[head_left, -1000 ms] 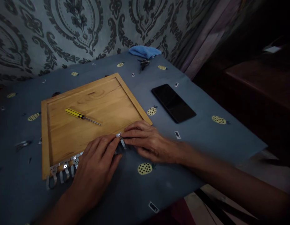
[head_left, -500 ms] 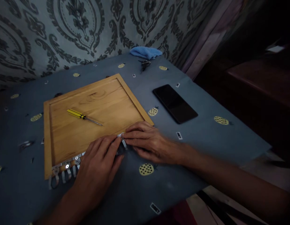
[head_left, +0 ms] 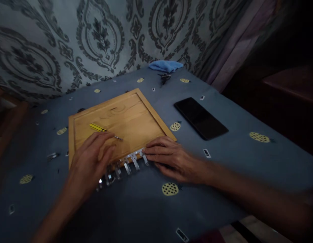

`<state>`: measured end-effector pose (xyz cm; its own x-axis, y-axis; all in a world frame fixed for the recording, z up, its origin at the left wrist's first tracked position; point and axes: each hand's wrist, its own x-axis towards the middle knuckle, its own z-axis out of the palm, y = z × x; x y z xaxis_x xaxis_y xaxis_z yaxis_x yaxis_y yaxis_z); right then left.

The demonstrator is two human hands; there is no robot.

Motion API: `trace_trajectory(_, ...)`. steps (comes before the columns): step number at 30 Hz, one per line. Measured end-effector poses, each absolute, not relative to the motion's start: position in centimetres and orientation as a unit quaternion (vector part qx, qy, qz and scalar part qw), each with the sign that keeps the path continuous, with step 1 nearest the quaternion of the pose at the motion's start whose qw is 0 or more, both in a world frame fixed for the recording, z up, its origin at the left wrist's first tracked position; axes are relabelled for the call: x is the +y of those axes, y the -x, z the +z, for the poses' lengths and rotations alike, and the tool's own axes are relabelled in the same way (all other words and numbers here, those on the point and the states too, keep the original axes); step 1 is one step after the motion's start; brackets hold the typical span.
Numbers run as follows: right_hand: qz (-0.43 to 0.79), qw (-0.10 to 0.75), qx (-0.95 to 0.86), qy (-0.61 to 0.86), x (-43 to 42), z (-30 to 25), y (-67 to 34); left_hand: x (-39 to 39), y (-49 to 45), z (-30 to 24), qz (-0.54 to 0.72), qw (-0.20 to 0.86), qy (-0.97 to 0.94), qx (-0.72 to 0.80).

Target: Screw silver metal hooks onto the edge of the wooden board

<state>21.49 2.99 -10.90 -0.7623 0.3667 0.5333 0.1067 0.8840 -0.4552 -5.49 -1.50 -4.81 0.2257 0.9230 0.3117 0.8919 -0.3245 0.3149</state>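
On board (head_left: 136, 114), L hand (head_left: 92, 162) quit hooks (head_left: 128, 163), now over screwdriver (head_left: 100, 129).

Hovers left hand (head_left: 89, 164) spread above wooden board (head_left: 136, 116), beside yellow screwdriver (head_left: 97, 127); rests right hand (head_left: 168, 158) (fingers flat) against metal hooks (head_left: 131, 162) at board's near edge.

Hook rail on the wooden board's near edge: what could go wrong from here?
Only the right hand touches the hook rail, at one end, so it might shift off the wooden board. The left hand is close to the screwdriver; a nudge could roll it.
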Motion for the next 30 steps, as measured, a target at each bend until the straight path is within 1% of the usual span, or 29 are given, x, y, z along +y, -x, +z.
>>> trace_trajectory(3,0.199,0.328,-0.915,0.124,3.1,-11.1,-21.4,0.6,7.6,-5.0,0.182,-0.014,-0.769,0.613)
trace_trajectory(5,0.196,0.327,-0.916,0.126,3.2,-11.2,-21.5,1.8,8.5,-5.6,0.168,-0.019,-0.774,0.61)
trace_trajectory(8,0.196,0.318,-0.919,0.127,3.3,-11.4,-21.5,2.8,9.1,-6.8,0.15,-0.008,-0.784,0.602)
trace_trajectory(12,0.19,0.333,-0.916,0.118,3.4,-11.8,-21.4,3.3,9.6,-7.5,0.11,0.013,-0.792,0.6)
trace_trajectory(22,0.17,0.322,-0.924,0.117,3.7,-12.1,-21.5,4.3,12.0,-6.3,0.018,0.011,-0.773,0.635)
trace_trajectory(30,0.181,0.314,-0.924,0.125,3.6,-12.1,-21.7,4.2,12.4,-5.2,0.008,0.06,-0.775,0.629)
